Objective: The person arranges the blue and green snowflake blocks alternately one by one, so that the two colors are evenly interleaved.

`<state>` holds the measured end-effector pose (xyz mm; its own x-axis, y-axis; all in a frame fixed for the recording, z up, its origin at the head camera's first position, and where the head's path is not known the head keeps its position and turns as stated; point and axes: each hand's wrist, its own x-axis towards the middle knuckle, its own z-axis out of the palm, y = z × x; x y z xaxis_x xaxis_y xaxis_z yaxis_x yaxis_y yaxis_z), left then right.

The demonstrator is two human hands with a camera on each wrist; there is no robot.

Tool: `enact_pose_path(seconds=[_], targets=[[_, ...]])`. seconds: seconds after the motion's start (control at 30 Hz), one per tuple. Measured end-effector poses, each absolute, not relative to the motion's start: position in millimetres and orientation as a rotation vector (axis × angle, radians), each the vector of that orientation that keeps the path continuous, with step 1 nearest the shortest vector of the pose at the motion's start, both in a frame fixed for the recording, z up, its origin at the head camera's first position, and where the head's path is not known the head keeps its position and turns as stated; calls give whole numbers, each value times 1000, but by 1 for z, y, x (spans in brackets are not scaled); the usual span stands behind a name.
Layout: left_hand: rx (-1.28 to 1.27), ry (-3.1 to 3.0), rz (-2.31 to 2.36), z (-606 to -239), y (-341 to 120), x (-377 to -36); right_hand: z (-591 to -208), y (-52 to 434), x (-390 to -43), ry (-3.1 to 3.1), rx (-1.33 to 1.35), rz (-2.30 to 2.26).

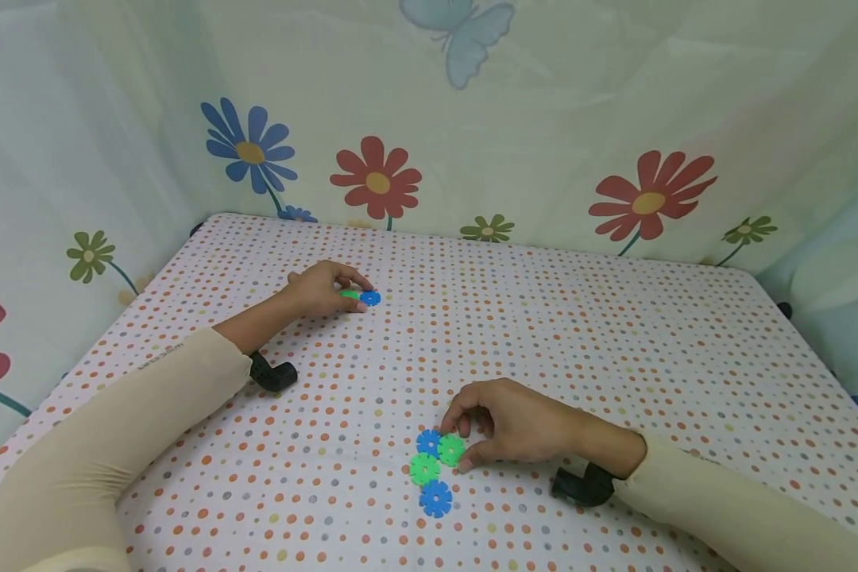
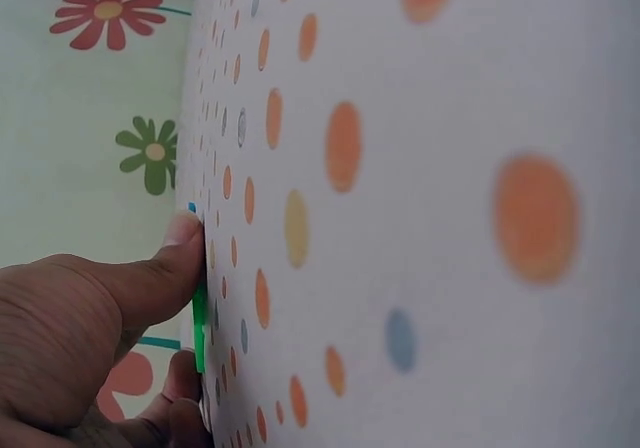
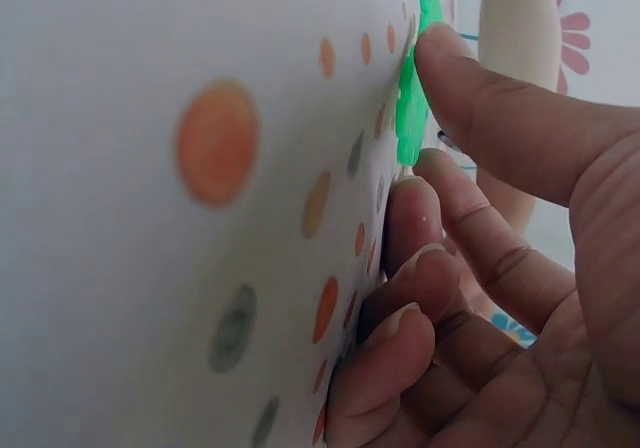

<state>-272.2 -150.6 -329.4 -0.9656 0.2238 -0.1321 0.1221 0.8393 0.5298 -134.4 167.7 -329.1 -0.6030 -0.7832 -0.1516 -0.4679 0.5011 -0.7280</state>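
On the dotted tablecloth (image 1: pixel 586 334) lie flat snowflake discs. My left hand (image 1: pixel 353 289), at the far left-centre, pinches a green disc (image 1: pixel 349 295) that is joined to a blue disc (image 1: pixel 369 298). In the left wrist view its thumb (image 2: pixel 150 278) presses the green disc (image 2: pixel 199 320) to the cloth. My right hand (image 1: pixel 461 438), near the front, grips a green disc (image 1: pixel 451 450) between thumb and curled fingers. That disc belongs to a cluster with a blue disc (image 1: pixel 428 442), a second green disc (image 1: pixel 424 469) and a second blue disc (image 1: pixel 435 499). The right wrist view shows the thumb (image 3: pixel 470 88) on the green disc (image 3: pixel 410 108).
Flowered fabric walls (image 1: pixel 529 119) close in the table at the back and both sides. Black wrist-camera mounts (image 1: pixel 272 373) (image 1: pixel 579 486) sit under each forearm. The dotted cloth stretches to the right edge (image 1: pixel 815 349).
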Motion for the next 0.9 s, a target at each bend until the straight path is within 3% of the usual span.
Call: enact_pose_path(seconds=[0.9], targets=[[277, 2841, 789, -330, -147, -275, -322, 163, -121, 2469, -1150, -645]])
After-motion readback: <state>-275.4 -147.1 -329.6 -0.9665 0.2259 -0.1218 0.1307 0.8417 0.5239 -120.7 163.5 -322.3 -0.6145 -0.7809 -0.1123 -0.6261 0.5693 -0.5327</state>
